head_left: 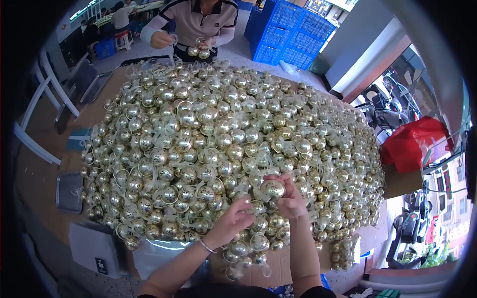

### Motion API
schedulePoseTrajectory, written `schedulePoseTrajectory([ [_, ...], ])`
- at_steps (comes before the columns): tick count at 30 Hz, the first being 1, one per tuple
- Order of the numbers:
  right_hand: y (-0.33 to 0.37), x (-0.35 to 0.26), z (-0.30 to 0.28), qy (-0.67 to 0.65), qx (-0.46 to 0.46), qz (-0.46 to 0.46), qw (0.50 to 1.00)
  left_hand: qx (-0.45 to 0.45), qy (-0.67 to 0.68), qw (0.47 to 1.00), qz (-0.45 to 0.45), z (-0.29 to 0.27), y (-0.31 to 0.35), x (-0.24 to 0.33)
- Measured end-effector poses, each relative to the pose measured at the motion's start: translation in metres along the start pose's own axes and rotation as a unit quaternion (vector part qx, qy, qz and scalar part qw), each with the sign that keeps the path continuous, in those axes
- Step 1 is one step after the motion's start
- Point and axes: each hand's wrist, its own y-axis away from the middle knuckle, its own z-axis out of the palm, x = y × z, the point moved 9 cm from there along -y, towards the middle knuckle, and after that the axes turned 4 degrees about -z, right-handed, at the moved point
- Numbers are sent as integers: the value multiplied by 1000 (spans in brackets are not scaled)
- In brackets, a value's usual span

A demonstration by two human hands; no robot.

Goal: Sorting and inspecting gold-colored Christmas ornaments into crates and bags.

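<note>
My right hand [292, 201] grips a shiny gold ball ornament [273, 188], with fingers and thumb round its side, just above the front of a large heap. Just to its left is my left hand [232, 221], fingers apart and nothing visibly held, with a thin bracelet [207, 247] at the wrist. Under both hands lies the heap of gold ball ornaments [186, 144], many with pale sheer ribbons and dark markings. Across the heap, a person in a light polo shirt [208, 22] holds several of the same ornaments [198, 51] by their ribbons.
The heap covers most of a brown table [39, 184]. At its left lie a grey metal tray [69, 192] and a white metal frame [44, 89]. Blue crates [293, 35] stand at the back. A red bag [415, 141] sits on the right. A dark phone-sized object [101, 265] lies front left.
</note>
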Motion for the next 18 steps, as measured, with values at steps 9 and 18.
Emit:
schedulePoseTrajectory([
  [9,-43,-42,-141,705,316,109,625,42,172,974,-145,-25,-15,-29],
  [18,-89,-36,-157,708,233,109,658,77,173,973,-132,-43,-6,-24],
])
